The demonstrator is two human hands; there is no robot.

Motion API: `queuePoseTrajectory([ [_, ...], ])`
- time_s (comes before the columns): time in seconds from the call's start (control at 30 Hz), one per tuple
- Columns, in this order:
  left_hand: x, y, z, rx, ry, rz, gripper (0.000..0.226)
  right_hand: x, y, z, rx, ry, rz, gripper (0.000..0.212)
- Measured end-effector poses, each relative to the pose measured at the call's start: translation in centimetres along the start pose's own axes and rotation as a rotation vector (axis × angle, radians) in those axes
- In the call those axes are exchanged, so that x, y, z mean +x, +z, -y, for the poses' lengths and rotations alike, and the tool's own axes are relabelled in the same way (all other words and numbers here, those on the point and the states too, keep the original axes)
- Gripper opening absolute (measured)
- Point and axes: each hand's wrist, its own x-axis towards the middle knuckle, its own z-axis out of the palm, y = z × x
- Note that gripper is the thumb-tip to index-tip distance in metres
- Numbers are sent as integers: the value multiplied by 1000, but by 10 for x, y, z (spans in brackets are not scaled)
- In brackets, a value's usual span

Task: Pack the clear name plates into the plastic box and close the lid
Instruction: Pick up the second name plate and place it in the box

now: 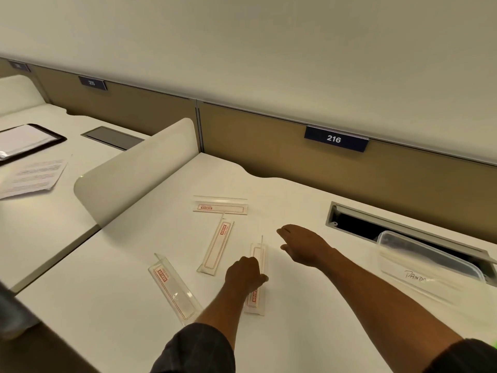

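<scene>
Several clear name plates with red-printed inserts lie scattered on the white desk (309,332). My left hand (246,274) is closed over the middle of the nearest plate (259,255), which lies lengthwise toward me. Another plate (216,246) lies just left of it, one (172,288) at the near left and one (220,208) farther back. My right hand (304,244) hovers flat, fingers apart, palm down, just right of the gripped plate and holds nothing. The clear plastic box (425,267) stands at the right with handwriting on its side; whether it has a lid on I cannot tell.
A cable tray opening (357,224) with a raised flap sits behind the box. A rounded white divider (139,170) stands at the left, separating the neighbouring desk with papers (35,177) and a black folder (27,142). A tan partition with sign 216 (334,139) runs behind.
</scene>
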Motion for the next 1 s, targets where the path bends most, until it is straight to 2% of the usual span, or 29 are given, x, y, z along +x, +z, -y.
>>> queuePoseTrajectory([
  [0.2,12,0,-5,-82,-12,-17,18,3,6,-13,16,24,20,39],
  [0.37,22,-7,-7,-85,43,-71,33,0,7,-24,36,34,17,39],
  [0.47,31,-13,-13,-135,88,-45,41,-3,6,-32,36,45,7,43],
  [0.63,40,-22,-29,-68,213,-1,46,-9,3,-42,9,36,22,49],
  [0.83,46,-31,-49,5,323,-41,47,-23,4,-53,40,80,101,42],
  [0.9,48,-33,-54,37,347,-20,48,-29,3,-57,76,98,138,49],
  [1.0,48,-35,-60,29,359,-5,49,-37,0,-63,43,63,173,70],
])
